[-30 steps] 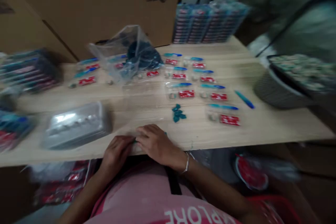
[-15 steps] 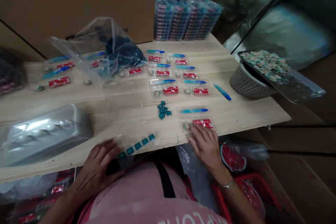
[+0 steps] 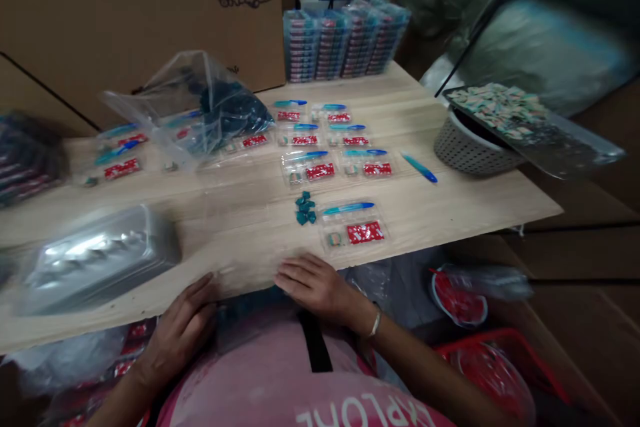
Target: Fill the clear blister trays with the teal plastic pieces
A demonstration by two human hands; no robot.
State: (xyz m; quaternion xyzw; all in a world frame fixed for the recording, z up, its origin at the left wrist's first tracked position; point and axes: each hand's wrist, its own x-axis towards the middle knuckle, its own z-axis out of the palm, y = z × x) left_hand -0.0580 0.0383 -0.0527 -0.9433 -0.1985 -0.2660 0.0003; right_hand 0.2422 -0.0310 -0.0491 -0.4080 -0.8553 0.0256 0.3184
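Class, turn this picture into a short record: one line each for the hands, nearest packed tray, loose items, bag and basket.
Left hand: at the table's front edge; grip unclear
Right hand: at the same edge, fingers bent; grip unclear
Nearest packed tray: blue pen, red packet, small pale piece
Loose items: teal pile; another blue pen
Clear bag: dark teal contents
Grey basket: pan of pale pieces on top

Dim indoor light, source out of view. Pale wooden tabletop [image 3: 425, 220] moderately lit; dark shadow under its near edge. White glare streaks on the silvery clear-plastic tray stack [image 3: 105, 260], surface's near-left corner. Bare left hand [image 3: 186, 317], bare right hand [image 3: 317, 285] soft. Greenish-grey plastic sacks [image 3: 545, 47] beyond right edge smeared.
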